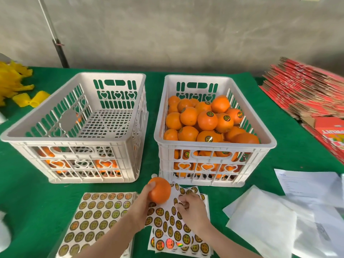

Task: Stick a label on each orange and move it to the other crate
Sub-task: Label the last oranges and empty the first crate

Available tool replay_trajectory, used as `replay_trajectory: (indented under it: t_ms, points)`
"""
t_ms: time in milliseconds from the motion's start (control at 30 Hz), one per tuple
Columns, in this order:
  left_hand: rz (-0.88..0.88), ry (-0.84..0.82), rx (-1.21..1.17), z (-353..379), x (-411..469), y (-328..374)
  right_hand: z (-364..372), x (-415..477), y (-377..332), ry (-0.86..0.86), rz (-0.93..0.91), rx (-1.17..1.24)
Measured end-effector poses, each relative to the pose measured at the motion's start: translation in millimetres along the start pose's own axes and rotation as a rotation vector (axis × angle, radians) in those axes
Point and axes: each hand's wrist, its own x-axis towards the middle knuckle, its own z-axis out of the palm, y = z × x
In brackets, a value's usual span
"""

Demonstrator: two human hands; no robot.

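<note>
Fruit packing shed — crates (214, 144), flat cartons (305, 90)

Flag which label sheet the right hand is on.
The tilted sheet with gaps, right of the held orange; the right hand pinches at it. The other stack lies square, full.

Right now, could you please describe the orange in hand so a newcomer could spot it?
On the green table, look in front of the gap between the left crate and the right crate. There the left hand holds one orange above the sticker sheets; it alone is outside both crates.
</note>
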Motion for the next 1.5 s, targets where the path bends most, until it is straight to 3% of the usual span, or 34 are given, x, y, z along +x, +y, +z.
replay_trajectory:
  t_ms: [500, 700, 1500]
  points:
    - [0.050, -0.028, 0.060, -6, 5, -6, -4, -7, -5, 0.052, 0.186, 0.441]
    - [-0.066, -0.163, 0.115, -5, 1, -2, -6, -9, -5, 0.019, 0.199, 0.475]
    - [-0.057, -0.175, 0.110, -5, -4, -1, 1, -8, -1, 0.069, 0.115, 0.415]
